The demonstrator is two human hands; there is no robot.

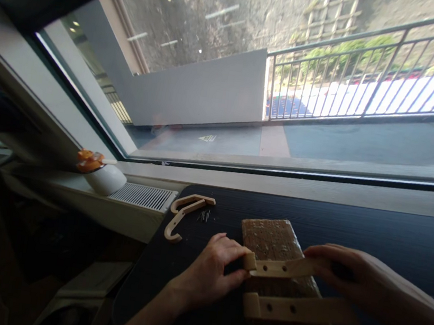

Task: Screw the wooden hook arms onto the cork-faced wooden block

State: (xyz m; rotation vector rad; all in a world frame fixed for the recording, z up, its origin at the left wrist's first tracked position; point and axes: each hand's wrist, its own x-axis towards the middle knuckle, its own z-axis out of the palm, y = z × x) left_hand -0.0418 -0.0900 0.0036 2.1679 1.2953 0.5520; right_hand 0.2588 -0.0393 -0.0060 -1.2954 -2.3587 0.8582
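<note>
A pale wooden hook (275,269) with two dark holes lies across a rough brown board (266,238). My left hand (216,269) pinches its curled left end, and my right hand (341,267) grips its other end between thumb and fingers. Nearer to me, a second wooden hook (297,309) also crosses the board, touched by neither hand. Two more wooden hooks (179,220) lie at the upper left of the dark table, one over the other. Several small screws or nails (204,216) are scattered beside them.
The dark table (371,231) stands against a window sill (278,184) and a large pane. Left of the table is a vented ledge (144,196) carrying a white pot (106,179) with something orange on top. Beyond the glass runs a railing (379,82).
</note>
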